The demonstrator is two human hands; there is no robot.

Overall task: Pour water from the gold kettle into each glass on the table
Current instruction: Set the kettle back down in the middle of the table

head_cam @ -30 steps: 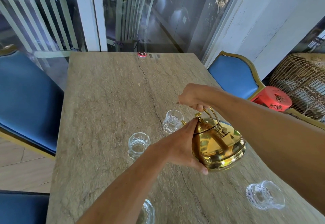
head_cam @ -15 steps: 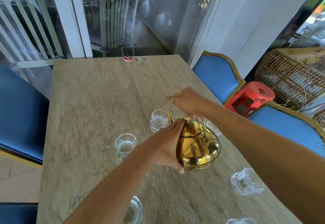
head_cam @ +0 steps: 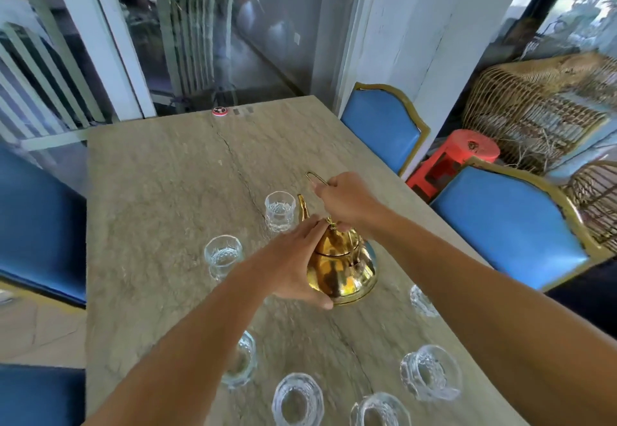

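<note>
Left of my left hand, a first glass [head_cam: 223, 255] stands upright on the stone worktop [head_cam: 150, 191]. A second glass [head_cam: 279, 211] stands just beyond that hand's fingertips, close by the spout. My left hand [head_cam: 297, 268] lies flat against the side of the gold kettle [head_cam: 344, 272], fingers straight and reaching toward the lid knob, thumb low on the belly. The kettle is upright between my two hands; I cannot tell whether its base touches the worktop. My right hand [head_cam: 347, 201], above the lid, is curled tight round the thin wire handle [head_cam: 315, 176], whose loop pokes out past my knuckles. Nearer to me, four more glasses [head_cam: 297, 399] sit between my forearms, the leftmost partly under my left arm. A last glass [head_cam: 422, 302] shows partly beside my right forearm.
</note>
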